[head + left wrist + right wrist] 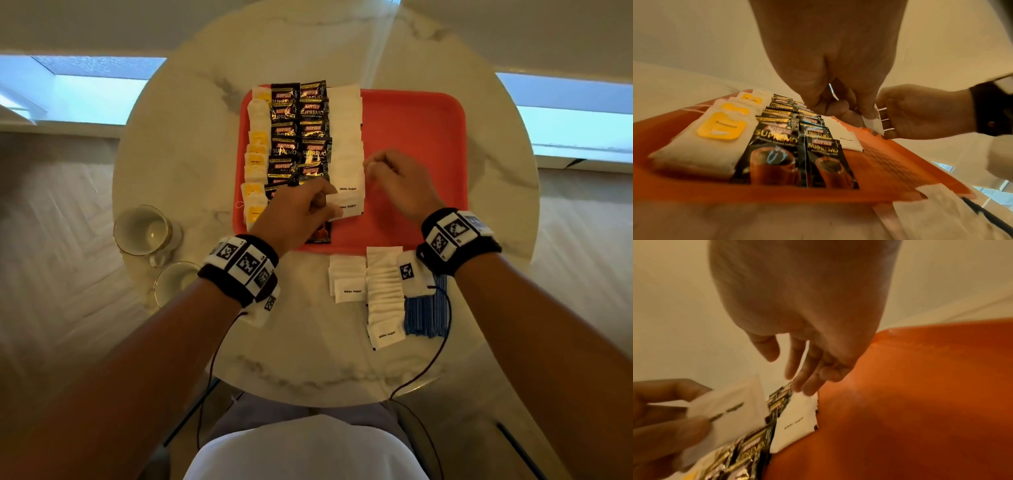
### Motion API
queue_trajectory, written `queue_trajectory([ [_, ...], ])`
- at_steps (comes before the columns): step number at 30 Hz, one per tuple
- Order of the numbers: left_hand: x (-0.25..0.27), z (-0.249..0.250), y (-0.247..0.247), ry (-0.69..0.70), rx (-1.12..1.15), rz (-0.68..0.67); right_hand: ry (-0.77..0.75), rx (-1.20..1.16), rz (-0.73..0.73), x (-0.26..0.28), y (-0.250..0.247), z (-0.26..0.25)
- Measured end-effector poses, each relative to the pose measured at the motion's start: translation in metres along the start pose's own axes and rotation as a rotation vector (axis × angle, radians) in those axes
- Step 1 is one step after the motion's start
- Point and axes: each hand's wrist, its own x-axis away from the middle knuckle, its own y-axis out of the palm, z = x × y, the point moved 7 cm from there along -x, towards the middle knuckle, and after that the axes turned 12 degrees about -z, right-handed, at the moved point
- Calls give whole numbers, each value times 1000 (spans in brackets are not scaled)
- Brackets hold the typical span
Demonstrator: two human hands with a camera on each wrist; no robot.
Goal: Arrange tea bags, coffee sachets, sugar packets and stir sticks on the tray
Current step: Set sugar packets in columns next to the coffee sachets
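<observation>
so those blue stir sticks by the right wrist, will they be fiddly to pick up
Probably. The blue stir sticks look thin and lie loose side by side on the marble table, so they may well scatter or roll. They seem light; pinching the bundle together likely works best.

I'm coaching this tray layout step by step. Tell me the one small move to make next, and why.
Probably lay one sugar packet from the left hand onto the near end of the white sugar column. The left hand pinches a small stack of sugar packets above the tray. The right hand hangs open beside that column, holding nothing. More sugar and the blue stir sticks wait on the table.
</observation>
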Motion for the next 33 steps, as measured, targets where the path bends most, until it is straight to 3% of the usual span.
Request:
queue_trajectory([
  [2,-10,3,-6,3,-8,10,-53,-91,-144,11,6,-6],
  [4,-19,9,-11,28,-38,20,-125,-35,-195,18,10,-10],
  [7,-28,13,-13,25,-49,19,-156,25,-146,17,8,-4],
  [11,-26,7,-6,-13,-44,-3,-75,83,-111,2,8,17],
  [16,-3,-6,9,-58,-47,-1,-12,167,-93,-13,15,29],
  [21,26,-9,30,-38,-13,-30,39,102,-47,-16,17,32],
  [28,61,-11,61,33,-60,-83,37,89,11,-2,9,29],
  [33,71,-3,87,-7,-147,-156,55,82,54,33,-3,34],
])
